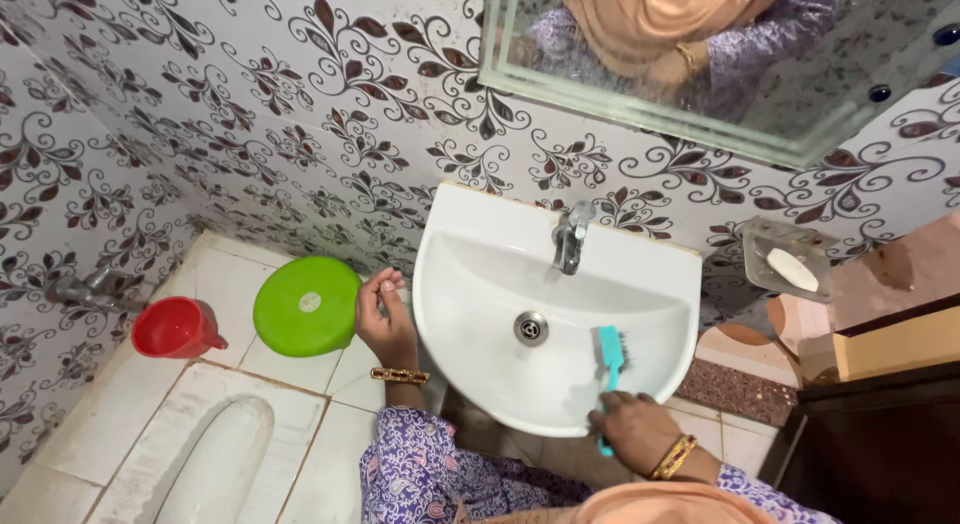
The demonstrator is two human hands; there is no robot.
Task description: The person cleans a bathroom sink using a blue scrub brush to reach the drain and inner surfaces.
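Observation:
A white wall-mounted washbasin [470,234] with a metal tap [570,236] and a round drain [531,328] hangs in front of me. My right hand [632,426] grips the handle of a teal scrub brush [611,356], whose head rests inside the bowl to the right of the drain. My left hand [383,314] is beside the basin's left rim, fingers loosely curled with the tips near the edge, holding nothing I can see. Both wrists wear gold bangles over purple patterned sleeves.
A green round lid [307,305] and a red mug [177,328] sit on the tiled floor at left, near a wall tap [92,288]. A squat toilet pan [215,464] lies below. A soap dish with a white bar [790,266] and a mirror [700,54] hang on the patterned wall.

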